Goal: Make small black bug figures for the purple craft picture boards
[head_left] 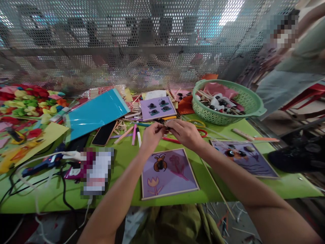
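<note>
My left hand [152, 135] and my right hand [185, 133] meet over the green table [122, 176], fingertips pinched together around something small and dark that I cannot make out. Just below them lies a purple picture board [169, 188] in a thin wooden frame, with an orange and black butterfly and flowers on it. Behind my fingers rests a purple card [145, 115] bearing several dark pieces on green shapes. Near my right hand are red-handled scissors [202, 132]. A white marker [138, 136] and a pink marker [134, 135] lie beside my left hand.
A green basket [215, 117] with sticks and dark pieces stands at the back right. A second framed picture [264, 165] lies right. On the left are a blue glue gun [42, 165], cables, a black phone [104, 133] and a blue packet [99, 113]. A person [299, 67] stands far right.
</note>
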`<state>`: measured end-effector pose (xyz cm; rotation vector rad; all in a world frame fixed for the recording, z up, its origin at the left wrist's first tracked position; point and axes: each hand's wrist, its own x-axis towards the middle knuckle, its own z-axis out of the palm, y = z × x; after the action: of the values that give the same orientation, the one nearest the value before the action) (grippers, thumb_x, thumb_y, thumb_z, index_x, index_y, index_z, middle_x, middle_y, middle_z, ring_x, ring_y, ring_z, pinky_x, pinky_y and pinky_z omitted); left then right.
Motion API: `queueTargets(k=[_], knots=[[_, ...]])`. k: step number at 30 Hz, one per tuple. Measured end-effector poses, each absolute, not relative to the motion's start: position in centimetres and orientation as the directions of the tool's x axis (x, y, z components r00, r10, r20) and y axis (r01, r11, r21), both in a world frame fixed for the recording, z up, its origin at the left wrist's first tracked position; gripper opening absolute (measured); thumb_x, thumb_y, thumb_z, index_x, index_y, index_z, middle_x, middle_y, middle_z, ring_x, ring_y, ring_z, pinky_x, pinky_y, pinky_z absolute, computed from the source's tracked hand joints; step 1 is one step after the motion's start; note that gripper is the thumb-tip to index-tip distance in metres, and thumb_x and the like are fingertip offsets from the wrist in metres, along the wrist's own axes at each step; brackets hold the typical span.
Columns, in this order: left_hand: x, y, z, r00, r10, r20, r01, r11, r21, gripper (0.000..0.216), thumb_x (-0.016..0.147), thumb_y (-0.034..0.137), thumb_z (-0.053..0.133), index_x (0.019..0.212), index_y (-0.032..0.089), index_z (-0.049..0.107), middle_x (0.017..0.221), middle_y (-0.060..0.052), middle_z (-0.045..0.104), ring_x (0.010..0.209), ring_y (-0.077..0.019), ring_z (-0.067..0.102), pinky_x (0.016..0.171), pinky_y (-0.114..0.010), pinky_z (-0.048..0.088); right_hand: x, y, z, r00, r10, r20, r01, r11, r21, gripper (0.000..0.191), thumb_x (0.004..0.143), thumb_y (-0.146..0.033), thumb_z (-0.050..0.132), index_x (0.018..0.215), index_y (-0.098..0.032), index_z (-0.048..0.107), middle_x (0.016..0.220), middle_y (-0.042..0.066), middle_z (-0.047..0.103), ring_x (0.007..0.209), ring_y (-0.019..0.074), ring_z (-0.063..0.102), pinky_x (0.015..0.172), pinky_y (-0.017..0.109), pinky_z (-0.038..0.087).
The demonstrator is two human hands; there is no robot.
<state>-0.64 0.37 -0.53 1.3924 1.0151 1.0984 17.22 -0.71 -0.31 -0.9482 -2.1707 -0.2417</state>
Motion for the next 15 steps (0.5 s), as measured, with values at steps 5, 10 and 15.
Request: queueTargets(k=[5,10,15], knots=[[-0.69,0.39,-0.69,0.216,0.97,0.116,0.043,-0.128,0.991,0.017,0.076,0.031,0.075,0.08,0.017,0.067,0.076,-0.003,0.073,0.073,-0.0155,0.068,0.069,-0.026,0.052,17.28,-0.73,-0.31,-0.453,0.575,0.681,0.708,0.697,-0.118,0.021,0.099,-0.016,0.05,0.109,-0.019,0.068,0.105,0.011,0.078,0.094,0.0232,0.074,0.082,0.035,0.06],[-0.76,0.34,-0.72,0.194,0.971,0.139,0.097,-0.16,0.982,0.017,0.075,0.03,0.078,0.078,0.018,0.067,0.073,-0.003,0.072,0.073,-0.0168,0.069,0.069,-0.027,0.053,17.28,-0.84,-0.27,-0.482,0.552,0.68,0.709,0.702,-0.067,0.02,0.1,-0.015,0.05,0.109,-0.016,0.067,0.104,0.013,0.077,0.089,0.0225,0.074,0.078,0.034,0.06],[-0.83,0.14,-0.53,0.197,0.968,0.156,0.14,-0.185,0.973,0.012,0.078,0.027,0.074,0.079,0.018,0.066,0.076,-0.003,0.074,0.074,-0.0171,0.07,0.07,-0.027,0.052,17.19,-0.89,-0.34,-0.488,0.544,0.682,0.712,0.701,-0.05,0.02,0.1,-0.015,0.049,0.11,-0.017,0.067,0.104,0.011,0.077,0.091,0.0216,0.073,0.081,0.033,0.059]])
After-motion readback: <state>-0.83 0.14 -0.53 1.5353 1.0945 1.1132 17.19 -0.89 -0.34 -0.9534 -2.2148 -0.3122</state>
